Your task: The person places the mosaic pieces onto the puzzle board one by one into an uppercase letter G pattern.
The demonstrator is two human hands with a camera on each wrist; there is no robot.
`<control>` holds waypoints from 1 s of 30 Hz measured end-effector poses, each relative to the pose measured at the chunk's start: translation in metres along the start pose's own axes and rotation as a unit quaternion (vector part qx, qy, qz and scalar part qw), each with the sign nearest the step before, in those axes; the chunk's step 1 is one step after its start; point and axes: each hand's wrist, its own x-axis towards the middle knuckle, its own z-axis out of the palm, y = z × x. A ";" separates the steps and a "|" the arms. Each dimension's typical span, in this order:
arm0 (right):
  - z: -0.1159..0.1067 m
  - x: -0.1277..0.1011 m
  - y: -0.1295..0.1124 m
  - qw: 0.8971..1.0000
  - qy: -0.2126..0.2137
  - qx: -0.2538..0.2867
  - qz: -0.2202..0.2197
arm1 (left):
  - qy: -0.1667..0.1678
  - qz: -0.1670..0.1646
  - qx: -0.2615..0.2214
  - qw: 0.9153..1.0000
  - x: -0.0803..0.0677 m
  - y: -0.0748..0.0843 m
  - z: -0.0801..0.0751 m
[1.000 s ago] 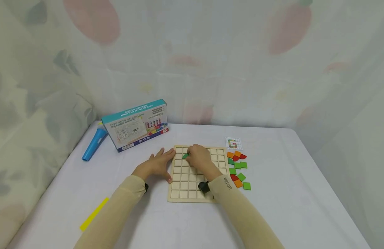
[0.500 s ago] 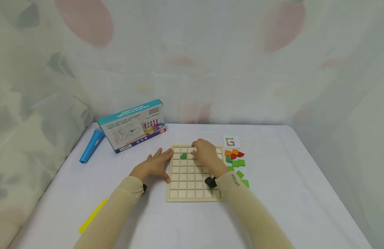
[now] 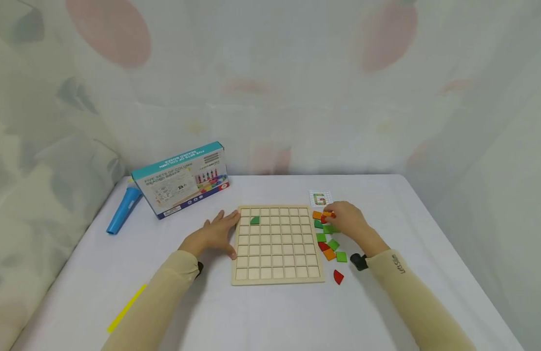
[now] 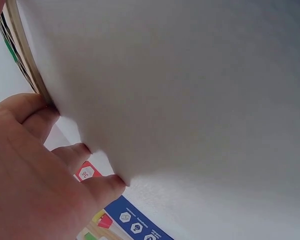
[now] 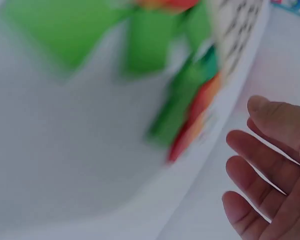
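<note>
My left hand (image 3: 211, 236) lies with fingers spread, fingertips and thumb against the left edge of the wooden grid board (image 3: 277, 239). In the left wrist view, fingertips (image 4: 50, 111) meet the board's side. A dark green quarter-round tile (image 3: 255, 221) sits in a cell near the board's upper left corner. My right hand (image 3: 351, 222) is over the loose tiles right of the board, fingertips overlapping an orange tile (image 3: 327, 213). The right wrist view has its fingers loosely bent with nothing between them, and the light green tiles (image 5: 147, 42) blurred.
Below the right hand lie more green, red and orange tiles, with a red quarter-round tile (image 3: 338, 277) apart from them. A pattern card (image 3: 319, 198) is behind the tiles. At back left stand a box (image 3: 183, 183) and a blue microphone (image 3: 125, 209); a yellow strip (image 3: 126, 309) lies front left.
My right hand has let go of the dark green tile on the board and moved right to the loose tiles. The left hand stays at the board's edge. The head view has shifted slightly.
</note>
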 end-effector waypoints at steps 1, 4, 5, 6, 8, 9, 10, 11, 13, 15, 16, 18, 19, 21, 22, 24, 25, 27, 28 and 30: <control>0.001 -0.004 0.007 1.000 -0.009 0.001 0.010 | 0.000 -0.001 0.003 1.000 0.000 0.000 0.000; 0.002 -0.013 0.023 0.999 -0.027 0.009 0.030 | 0.001 0.000 0.006 1.000 -0.002 0.002 -0.002; 0.003 -0.016 0.026 0.999 -0.030 0.012 0.029 | 0.002 0.000 0.007 1.000 -0.003 0.003 -0.003; 0.004 -0.018 0.030 0.999 -0.030 0.013 0.029 | 0.002 0.000 0.007 1.000 -0.003 0.003 -0.003; 0.005 -0.021 0.034 0.999 -0.028 0.012 0.026 | 0.002 0.001 0.006 1.000 -0.004 0.004 -0.003; 0.007 -0.021 0.036 0.999 -0.027 0.012 0.025 | 0.003 0.002 0.006 1.000 -0.004 0.005 -0.003; 0.008 -0.022 0.037 0.999 -0.025 0.011 0.024 | 0.003 0.002 0.005 1.000 -0.004 0.004 -0.003; 0.009 -0.022 0.038 0.999 -0.023 0.011 0.023 | 0.004 0.003 0.005 1.000 -0.004 0.004 -0.003; 0.010 -0.021 0.040 0.999 -0.021 0.009 0.023 | 0.005 0.004 0.005 1.000 -0.003 0.004 -0.002; 0.012 -0.020 0.041 0.999 -0.022 0.008 0.022 | 0.006 0.005 0.005 1.000 -0.002 0.003 -0.001; 0.012 -0.019 0.041 1.000 -0.024 0.007 0.019 | 0.006 0.006 0.006 1.000 -0.002 0.003 -0.001; 0.013 -0.019 0.041 0.999 -0.028 0.003 0.016 | 0.005 0.006 0.006 1.000 -0.001 0.003 -0.001; 0.013 -0.019 0.040 0.999 -0.030 0.002 0.016 | 0.005 0.007 0.005 1.000 -0.001 0.003 0.000; 0.014 -0.019 0.040 0.999 -0.034 -0.003 0.012 | 0.005 0.008 0.005 1.000 -0.001 0.002 0.000; 0.015 -0.019 0.039 0.999 -0.035 -0.004 0.012 | 0.005 0.008 0.005 1.000 -0.001 0.002 0.000; 0.016 -0.019 0.038 0.999 -0.035 -0.003 0.015 | 0.004 0.007 0.005 1.000 -0.001 0.002 0.000; 0.017 -0.018 0.038 0.999 -0.036 -0.002 0.015 | 0.004 0.006 0.006 1.000 -0.001 0.001 0.000; 0.019 -0.017 0.038 0.999 -0.037 0.000 0.015 | 0.004 0.005 0.004 1.000 -0.001 0.001 0.000; 0.019 -0.016 0.037 0.999 -0.037 0.002 0.016 | 0.003 0.005 0.003 1.000 -0.001 0.001 0.000; 0.020 -0.015 0.037 0.999 -0.037 0.003 0.017 | 0.001 0.003 0.002 1.000 -0.001 0.001 0.000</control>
